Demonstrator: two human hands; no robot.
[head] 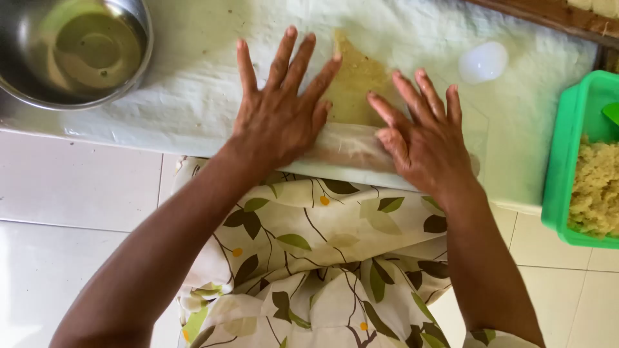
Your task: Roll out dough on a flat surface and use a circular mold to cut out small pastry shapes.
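two hands lie at the middle of the frame: one left hand [278, 116], one right hand [422, 138]. one wrapper [356, 84] with one roll [348, 149] at its lower edge. one metal bowl [77, 51] at upper left. one white lid [483, 62] at upper right. one green tub [570, 161] at the right edge. one white cloth [193, 84] under them.

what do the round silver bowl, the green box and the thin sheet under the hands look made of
Round silver bowl: polished metal, likely steel, mirror-like reflections. Green box: glossy moulded plastic. Thin translucent sheet under both hands: seemingly a soft wrapper, maybe rice paper; filling shows through.
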